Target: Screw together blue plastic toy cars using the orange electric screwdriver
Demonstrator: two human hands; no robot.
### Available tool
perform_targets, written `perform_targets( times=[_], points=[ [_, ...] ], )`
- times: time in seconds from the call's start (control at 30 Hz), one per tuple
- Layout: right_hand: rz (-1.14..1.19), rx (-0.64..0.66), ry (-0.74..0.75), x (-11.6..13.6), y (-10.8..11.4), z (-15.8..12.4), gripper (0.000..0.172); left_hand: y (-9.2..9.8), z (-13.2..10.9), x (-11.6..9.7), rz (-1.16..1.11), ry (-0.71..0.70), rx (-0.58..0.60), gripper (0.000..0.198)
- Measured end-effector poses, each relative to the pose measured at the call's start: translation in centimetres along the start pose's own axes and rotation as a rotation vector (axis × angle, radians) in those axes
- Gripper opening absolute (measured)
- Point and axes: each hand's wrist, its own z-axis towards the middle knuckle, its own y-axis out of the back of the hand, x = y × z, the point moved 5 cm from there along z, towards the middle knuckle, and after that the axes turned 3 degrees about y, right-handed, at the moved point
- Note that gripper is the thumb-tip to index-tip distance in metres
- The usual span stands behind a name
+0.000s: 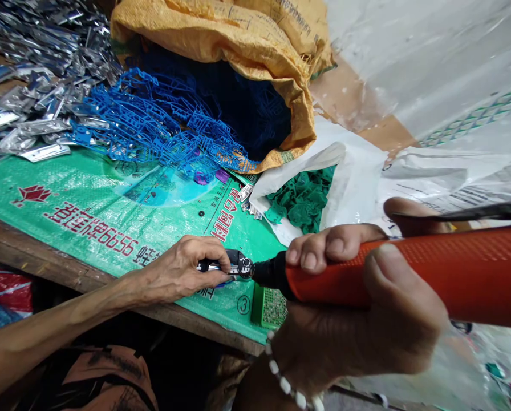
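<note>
My right hand [358, 297] is wrapped round an orange electric screwdriver [456, 268], its dark tip pointing left. Pinched between the thumb and fingers of my left hand [191, 268] is a small black and silver plastic part [238, 264]. The screwdriver's tip [264, 273] meets the right end of that part; whether a screw sits there is hidden. Both hands are over a green printed plastic sheet [88, 200] covering the table. Just below the tip, partly behind my right hand, stands a small green tray [272, 308] of tiny metal pieces, likely screws.
Blue plastic frames [161, 120] spill from a yellow woven sack [300, 123] at the back. A white bag [345, 177] holds green plastic pieces [307, 197]. Silver-wrapped pieces [37, 85] are heaped at the left. The wooden table edge [67, 274] runs along the front.
</note>
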Motion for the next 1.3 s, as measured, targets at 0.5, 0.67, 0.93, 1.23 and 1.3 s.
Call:
perform_targets(
  times=[0.5,0.67,0.93,1.23,1.3],
  points=[
    [0.03,-0.035,0.018,-0.06,-0.27,-0.16,0.014,-0.04,0.04,-0.25,-0.008,-0.032,-0.018,0.008],
    [0.031,-0.052,0.012,-0.16,-0.16,-0.36,0.013,-0.17,0.01,-0.04,0.005,0.039,-0.007,0.017],
    [0.011,-0.019,0.026,-0.13,-0.39,-0.45,0.014,-0.24,-0.12,-0.24,0.17,-0.107,-0.108,0.021],
    [0.088,0.009,-0.036,-0.77,-0.88,-0.62,0.005,-0.42,-0.17,0.19,0.172,-0.178,-0.113,0.023],
    [0.094,0.019,-0.019,-0.59,-0.96,-0.61,0.007,-0.38,-0.16,0.11,0.164,-0.17,-0.095,0.022]
  ],
)
